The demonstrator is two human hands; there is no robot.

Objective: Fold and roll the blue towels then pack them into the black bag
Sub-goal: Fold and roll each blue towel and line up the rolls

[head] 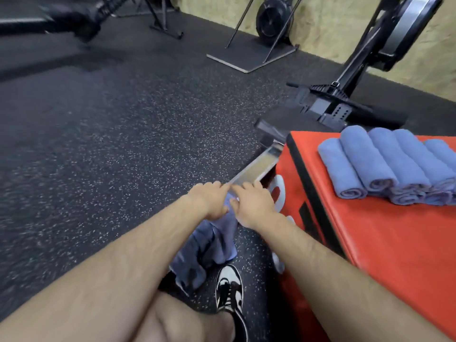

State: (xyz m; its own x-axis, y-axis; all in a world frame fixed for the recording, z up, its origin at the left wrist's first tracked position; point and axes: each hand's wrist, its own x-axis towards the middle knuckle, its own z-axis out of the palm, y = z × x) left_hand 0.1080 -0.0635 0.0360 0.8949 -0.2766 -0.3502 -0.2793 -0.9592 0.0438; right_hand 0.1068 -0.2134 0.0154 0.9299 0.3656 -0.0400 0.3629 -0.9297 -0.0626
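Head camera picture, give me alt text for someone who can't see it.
The left hand and right hand hold a loose blue towel above the gym floor. Rolled blue towels lie side by side on a red box.

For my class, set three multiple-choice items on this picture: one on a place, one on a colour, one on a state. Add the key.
1. Where do the rolled towels lie?
A on the floor; B on the red box; C in a bag.
2. What colour is the held towel?
A blue; B white; C green.
3. How is the held towel?
A rolled tight; B hanging loose; C spread on the box.
Key: B, they sit atop the box; A, its cloth is blue; B, it droops from the left hand and right hand.
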